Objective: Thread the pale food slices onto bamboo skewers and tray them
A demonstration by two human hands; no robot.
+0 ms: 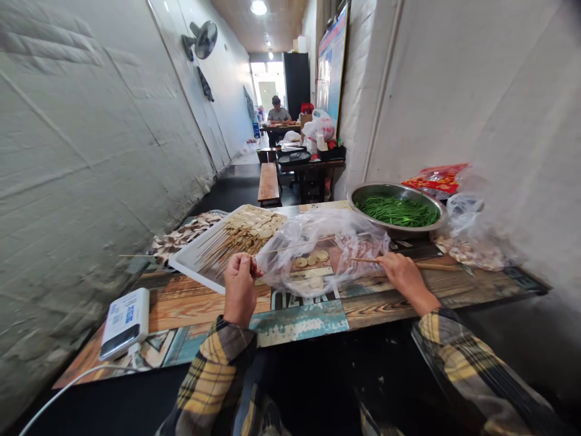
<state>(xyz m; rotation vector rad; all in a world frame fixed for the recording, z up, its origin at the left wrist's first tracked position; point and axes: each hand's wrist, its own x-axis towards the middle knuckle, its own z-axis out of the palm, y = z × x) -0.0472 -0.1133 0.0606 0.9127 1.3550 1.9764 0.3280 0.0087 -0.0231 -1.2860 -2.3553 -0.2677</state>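
Observation:
My left hand [240,289] is closed in a pinch at the left edge of a clear plastic bag [272,266]. A thin skewer [299,245] runs rightward from near its fingertips, but I cannot tell what the fingers hold. Pale round slices [311,260] show through the bag. My right hand [402,275], at the bag's right side, is closed around a wooden stick [431,266] that juts out on both sides of the fist. Beyond my left hand, a white tray [190,263] carries many skewers [231,245] threaded with pale flat slices [252,219].
A metal bowl [439,224] of green stalks [399,211] stands at the back right, beside plastic bags [465,212]. Left are mushroom-like pieces [184,235] and a white device [124,321] with a cable [68,384]. A person [278,112] sits at a far table.

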